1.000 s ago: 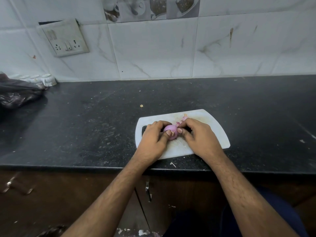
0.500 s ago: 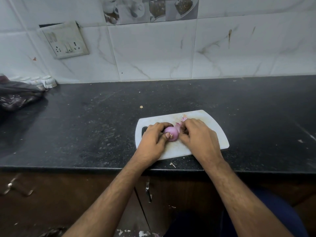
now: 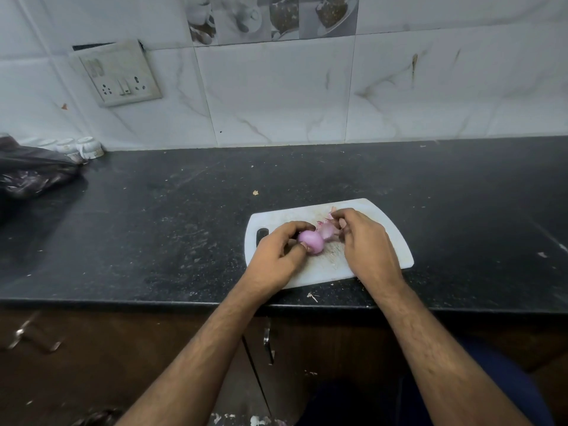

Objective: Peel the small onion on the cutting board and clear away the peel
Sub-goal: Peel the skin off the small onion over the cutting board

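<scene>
A small pink-purple onion (image 3: 311,241) rests on the white cutting board (image 3: 396,241), which lies on the black counter near its front edge. My left hand (image 3: 276,256) grips the onion from the left with thumb and fingers around it. My right hand (image 3: 365,241) pinches a strip of pale pink peel (image 3: 327,230) that still hangs from the onion's right side and is stretched to the right. A few loose bits of peel (image 3: 331,214) lie near the board's far edge, by my right fingertips.
A dark plastic bag (image 3: 33,175) and small white cups (image 3: 87,147) sit at the counter's far left. A wall socket plate (image 3: 118,73) hangs above them. Scraps lie on the counter (image 3: 313,296) in front of the board. Cabinet doors with handles (image 3: 268,342) are below.
My right hand has pulled away to the right, stripping a piece of peel off the onion. The left hand still holds the onion in place.
</scene>
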`<state>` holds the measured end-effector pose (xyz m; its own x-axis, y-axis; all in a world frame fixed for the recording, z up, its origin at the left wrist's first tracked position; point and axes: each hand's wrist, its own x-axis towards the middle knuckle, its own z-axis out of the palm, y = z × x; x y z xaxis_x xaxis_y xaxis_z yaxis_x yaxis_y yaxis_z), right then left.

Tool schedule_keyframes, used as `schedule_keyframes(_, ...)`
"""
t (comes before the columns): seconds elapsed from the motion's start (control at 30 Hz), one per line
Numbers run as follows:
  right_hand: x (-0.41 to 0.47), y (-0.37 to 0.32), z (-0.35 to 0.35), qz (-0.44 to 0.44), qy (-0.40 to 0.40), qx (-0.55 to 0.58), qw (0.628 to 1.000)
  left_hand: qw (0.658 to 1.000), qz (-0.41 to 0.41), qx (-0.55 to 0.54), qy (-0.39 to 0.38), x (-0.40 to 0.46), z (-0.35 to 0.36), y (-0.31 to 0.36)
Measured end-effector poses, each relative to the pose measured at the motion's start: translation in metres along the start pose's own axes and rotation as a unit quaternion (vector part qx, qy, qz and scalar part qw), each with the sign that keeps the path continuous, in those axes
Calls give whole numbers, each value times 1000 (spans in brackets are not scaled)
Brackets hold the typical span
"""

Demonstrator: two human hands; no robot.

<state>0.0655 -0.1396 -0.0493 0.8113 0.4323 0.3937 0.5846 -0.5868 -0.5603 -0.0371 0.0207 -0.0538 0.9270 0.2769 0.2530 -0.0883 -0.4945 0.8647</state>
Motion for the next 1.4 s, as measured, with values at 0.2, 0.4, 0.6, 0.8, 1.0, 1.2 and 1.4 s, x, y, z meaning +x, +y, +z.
schedule_keyframes(0.2,-4,0,-2,-84,-111,74,987,1000,11,0,29,-1,0,5)
schedule_keyframes(0.4,0,5,1,-73,-118,88,986,1000,5,-14,21,0,1,0)
schedule_keyframes(0.6,-4,1,-4,-80,-139,80,984,1000,10,-9,27,1,1,-3)
schedule_keyframes(0.8,-5,-2,-4,-87,-180,29,979,995,-11,-95,39,1,-3,-1)
schedule_keyframes(1.0,-8,-3,-7,-89,-152,44,983,988,-35,-144,41,2,-4,-5)
schedule_keyframes(1.2,-7,1,-8,-88,-153,89,980,987,-45,-144,48,2,-5,-5)
schedule_keyframes(1.4,-3,5,-6,-59,-156,160,973,986,-41,-159,11,0,-8,-10)
